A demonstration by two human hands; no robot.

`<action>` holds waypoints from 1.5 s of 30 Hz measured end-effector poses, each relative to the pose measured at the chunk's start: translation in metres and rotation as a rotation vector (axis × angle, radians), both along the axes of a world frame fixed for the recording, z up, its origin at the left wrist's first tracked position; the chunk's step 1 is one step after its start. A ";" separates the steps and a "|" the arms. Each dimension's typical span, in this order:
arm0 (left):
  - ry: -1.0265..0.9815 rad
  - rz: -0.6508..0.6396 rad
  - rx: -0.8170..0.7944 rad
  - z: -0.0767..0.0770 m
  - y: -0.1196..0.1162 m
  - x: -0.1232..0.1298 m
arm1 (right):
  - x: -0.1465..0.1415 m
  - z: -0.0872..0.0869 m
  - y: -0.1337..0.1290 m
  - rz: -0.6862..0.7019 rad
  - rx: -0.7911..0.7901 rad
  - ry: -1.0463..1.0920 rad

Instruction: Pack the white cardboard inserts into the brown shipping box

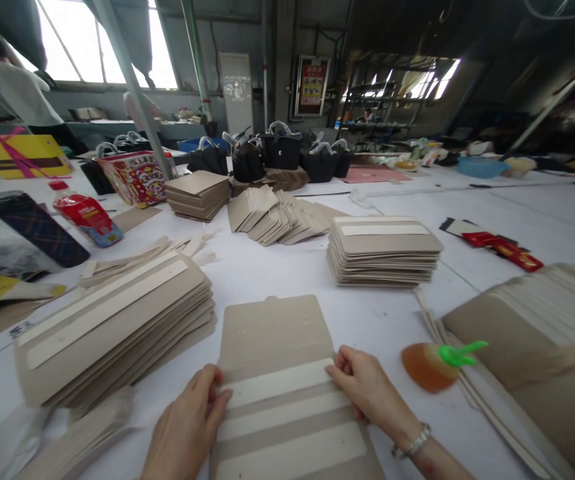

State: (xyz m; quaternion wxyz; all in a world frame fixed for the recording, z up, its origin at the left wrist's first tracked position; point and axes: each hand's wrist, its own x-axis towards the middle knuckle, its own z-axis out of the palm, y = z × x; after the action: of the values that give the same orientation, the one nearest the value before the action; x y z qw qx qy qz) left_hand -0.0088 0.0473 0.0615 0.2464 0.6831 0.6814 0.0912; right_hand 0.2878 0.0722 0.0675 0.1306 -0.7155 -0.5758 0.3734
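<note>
A beige flat panel (277, 327) with rounded corners lies in front of me, crossed by several paler strips. Its uppermost strip (277, 385) runs from hand to hand. My left hand (185, 423) is closed, thumb and forefinger pinching at the strip's left end by the panel's edge. At the strip's right end, my right hand (367, 387) pinches with thumb and fingers; a bracelet (412, 441) is on that wrist. A stack of similar panels with strips (122, 327) stands beside my left hand. Right of my right hand lies a bottle of amber liquid (430, 367) with a green nozzle.
Further panel stacks (385, 253) and a fanned pile (282, 217) lie beyond on the white table (262, 273). Large panels (532, 347) fill the right side. Loose strips (87, 433), a red bottle (87, 213) and a dark cylinder (35, 230) are leftward. Black handbags (280, 150) stand behind.
</note>
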 end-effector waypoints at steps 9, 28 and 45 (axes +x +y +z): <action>0.283 -0.606 0.162 0.006 -0.003 0.024 | -0.008 -0.002 -0.006 0.630 0.583 -0.334; 0.419 -0.540 0.145 0.015 -0.014 0.043 | -0.059 0.001 -0.057 0.439 0.599 -0.235; 0.375 -0.525 0.211 -0.002 -0.018 0.044 | -0.056 0.000 -0.049 0.422 0.749 -0.197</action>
State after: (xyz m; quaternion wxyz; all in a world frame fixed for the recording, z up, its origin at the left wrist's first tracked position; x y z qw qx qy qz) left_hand 0.0351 0.0296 0.0599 0.0596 0.8618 0.5026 -0.0328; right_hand 0.2323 0.0236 0.0673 0.2462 -0.5177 -0.8147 0.0877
